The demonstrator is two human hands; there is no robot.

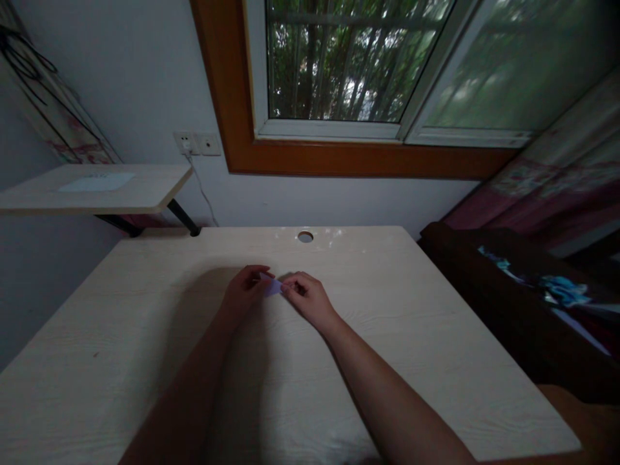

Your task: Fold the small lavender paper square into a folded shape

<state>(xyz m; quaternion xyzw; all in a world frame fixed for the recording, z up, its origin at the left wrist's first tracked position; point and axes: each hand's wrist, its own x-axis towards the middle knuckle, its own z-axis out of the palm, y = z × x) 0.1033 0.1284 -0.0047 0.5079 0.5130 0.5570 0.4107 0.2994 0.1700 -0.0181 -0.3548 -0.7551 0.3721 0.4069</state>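
Between my two hands is a small piece of folded purple paper (273, 287), held just over the far half of the pale wooden desk (387, 361). My left hand (243, 289) pinches its left side, with the thumb in front and the fingers curled behind. The right corner of the paper sits between the thumb and fingertips of my right hand (307, 296). Part of the paper is hidden behind my fingers, so its full shape does not show.
A raised shelf (140, 194) on black legs stands at the back left, bearing a white sheet (97, 182). A cable hole (305, 237) lies near the desk's far edge. Wall sockets (197, 144) and a window are behind. Dark furniture (484, 278) with blue items stands at the right.
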